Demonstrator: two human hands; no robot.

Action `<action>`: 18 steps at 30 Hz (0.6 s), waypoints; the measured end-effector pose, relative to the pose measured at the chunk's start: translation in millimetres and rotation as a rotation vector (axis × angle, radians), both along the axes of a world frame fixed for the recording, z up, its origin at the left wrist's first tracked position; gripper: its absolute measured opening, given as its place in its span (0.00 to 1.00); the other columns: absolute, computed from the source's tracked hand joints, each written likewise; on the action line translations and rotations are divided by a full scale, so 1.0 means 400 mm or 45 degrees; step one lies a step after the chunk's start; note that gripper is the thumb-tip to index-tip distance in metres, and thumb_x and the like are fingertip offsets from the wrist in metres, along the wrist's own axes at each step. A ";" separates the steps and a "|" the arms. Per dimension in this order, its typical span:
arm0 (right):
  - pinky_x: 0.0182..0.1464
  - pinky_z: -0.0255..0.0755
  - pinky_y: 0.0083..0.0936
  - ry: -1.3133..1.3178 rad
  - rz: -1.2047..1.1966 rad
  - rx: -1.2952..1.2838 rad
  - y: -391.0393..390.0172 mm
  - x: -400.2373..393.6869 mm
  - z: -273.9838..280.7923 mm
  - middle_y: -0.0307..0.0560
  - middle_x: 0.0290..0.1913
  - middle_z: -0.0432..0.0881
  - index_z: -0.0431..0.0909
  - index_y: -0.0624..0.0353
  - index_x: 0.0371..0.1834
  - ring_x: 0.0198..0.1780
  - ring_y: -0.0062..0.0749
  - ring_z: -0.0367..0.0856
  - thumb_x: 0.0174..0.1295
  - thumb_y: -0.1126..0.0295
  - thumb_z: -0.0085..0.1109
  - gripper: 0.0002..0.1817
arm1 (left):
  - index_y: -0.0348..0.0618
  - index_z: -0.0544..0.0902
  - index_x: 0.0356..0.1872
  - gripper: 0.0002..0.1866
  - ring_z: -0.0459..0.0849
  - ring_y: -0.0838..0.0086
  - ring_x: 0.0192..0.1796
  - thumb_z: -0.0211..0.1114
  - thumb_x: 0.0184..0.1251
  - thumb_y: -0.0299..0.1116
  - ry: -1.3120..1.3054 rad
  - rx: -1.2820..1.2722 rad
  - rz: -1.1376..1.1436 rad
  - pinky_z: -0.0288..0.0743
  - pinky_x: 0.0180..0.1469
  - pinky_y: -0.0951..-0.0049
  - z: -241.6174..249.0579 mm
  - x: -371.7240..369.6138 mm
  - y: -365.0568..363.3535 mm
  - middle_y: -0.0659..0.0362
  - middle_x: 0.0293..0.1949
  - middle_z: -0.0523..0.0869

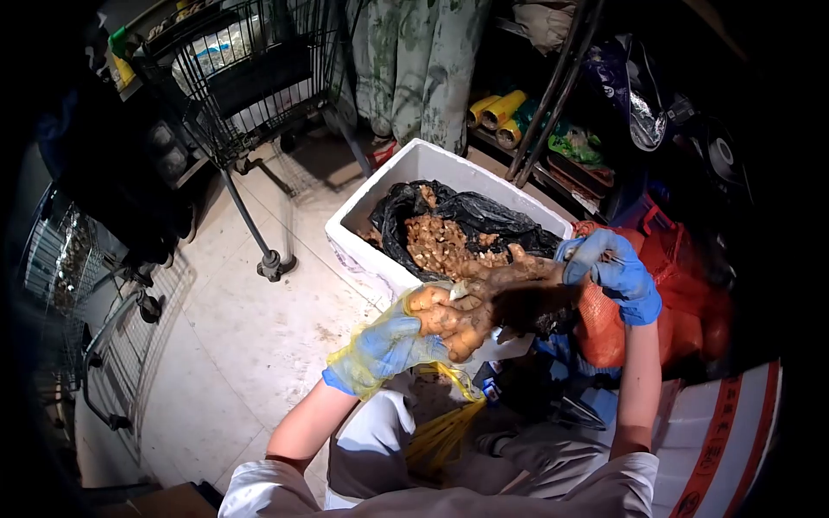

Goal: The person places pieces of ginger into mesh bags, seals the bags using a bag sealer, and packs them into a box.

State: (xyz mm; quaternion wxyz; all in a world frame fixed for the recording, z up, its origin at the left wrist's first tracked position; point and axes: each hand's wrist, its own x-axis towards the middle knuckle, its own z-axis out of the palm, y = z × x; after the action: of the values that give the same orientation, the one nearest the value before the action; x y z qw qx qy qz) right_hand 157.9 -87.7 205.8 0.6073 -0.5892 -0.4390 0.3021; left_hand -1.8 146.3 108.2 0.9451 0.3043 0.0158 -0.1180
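A large, knobbly brown root like ginger (458,318) spans the space between my hands, above the near edge of a white foam box (350,226). My left hand (384,345), in a blue glove with a yellow plastic covering over it, is closed round the root's left end. At its right end, my right hand (611,272) wears a blue glove and has its fingers bent in against the root. Inside the box, a black plastic bag (466,207) lies around a heap of small brown pieces (436,242).
A wire shopping cart (259,78) stands at the upper left, another at far left. Red net sacks (682,293) lie right of the box. Shelving with yellow rolls (505,110) is behind. A yellow bag (445,427) hangs near my legs; a red-striped white box (717,432) is lower right.
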 end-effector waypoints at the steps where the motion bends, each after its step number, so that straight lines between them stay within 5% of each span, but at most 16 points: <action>1: 0.53 0.58 0.28 0.008 0.015 -0.141 0.010 -0.003 0.015 0.51 0.41 0.74 0.72 0.65 0.36 0.46 0.36 0.70 0.46 0.61 0.58 0.19 | 0.41 0.63 0.51 0.20 0.72 0.69 0.48 0.49 0.54 0.25 0.056 -0.054 0.075 0.70 0.48 0.70 0.017 -0.010 -0.010 0.54 0.46 0.71; 4: 0.55 0.55 0.27 -0.144 0.027 -0.233 0.036 -0.014 0.060 0.50 0.43 0.73 0.70 0.66 0.42 0.50 0.35 0.68 0.45 0.58 0.58 0.25 | 0.42 0.62 0.50 0.20 0.72 0.67 0.48 0.50 0.53 0.27 -0.115 -0.096 0.238 0.71 0.47 0.68 0.026 -0.024 -0.014 0.54 0.47 0.70; 6: 0.57 0.53 0.25 -0.121 -0.077 0.100 0.054 -0.042 0.085 0.46 0.48 0.70 0.68 0.65 0.47 0.51 0.31 0.66 0.45 0.60 0.58 0.27 | 0.43 0.61 0.50 0.21 0.72 0.66 0.48 0.51 0.53 0.28 -0.085 -0.041 0.320 0.71 0.47 0.67 0.011 -0.025 -0.018 0.53 0.48 0.68; 8: 0.56 0.54 0.23 -0.550 -0.570 0.125 0.054 -0.059 0.110 0.45 0.48 0.69 0.69 0.64 0.46 0.50 0.29 0.66 0.47 0.63 0.54 0.23 | 0.41 0.59 0.52 0.22 0.71 0.65 0.49 0.50 0.55 0.30 -0.135 -0.055 0.449 0.70 0.48 0.67 0.012 -0.028 -0.023 0.52 0.46 0.69; 10: 0.45 0.63 0.21 -1.055 -0.948 0.138 0.051 -0.125 0.145 0.49 0.39 0.74 0.73 0.64 0.35 0.41 0.32 0.72 0.48 0.72 0.48 0.11 | 0.41 0.59 0.52 0.22 0.71 0.66 0.49 0.50 0.55 0.30 -0.134 -0.059 0.505 0.70 0.48 0.68 0.022 -0.021 -0.029 0.52 0.46 0.69; 12: 0.33 0.66 0.25 -1.478 -0.897 0.285 0.046 -0.206 0.167 0.48 0.28 0.74 0.73 0.62 0.26 0.31 0.32 0.73 0.49 0.73 0.44 0.07 | 0.42 0.59 0.52 0.22 0.71 0.66 0.49 0.51 0.55 0.31 -0.133 -0.057 0.555 0.70 0.48 0.68 0.025 -0.009 -0.032 0.52 0.46 0.69; 18: 0.31 0.64 0.22 -1.957 -0.682 0.363 0.076 -0.306 0.136 0.47 0.28 0.73 0.72 0.64 0.27 0.29 0.28 0.71 0.49 0.74 0.44 0.07 | 0.40 0.58 0.54 0.28 0.67 0.64 0.52 0.57 0.53 0.36 -0.327 -0.132 0.633 0.65 0.53 0.63 0.033 0.026 -0.013 0.51 0.52 0.64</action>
State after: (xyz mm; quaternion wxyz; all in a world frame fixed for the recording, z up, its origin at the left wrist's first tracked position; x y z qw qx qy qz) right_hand 35.4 -57.3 260.2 0.2579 -0.6334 -0.6109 -0.3988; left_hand 8.5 141.2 121.5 0.9537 0.2547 -0.0360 0.1562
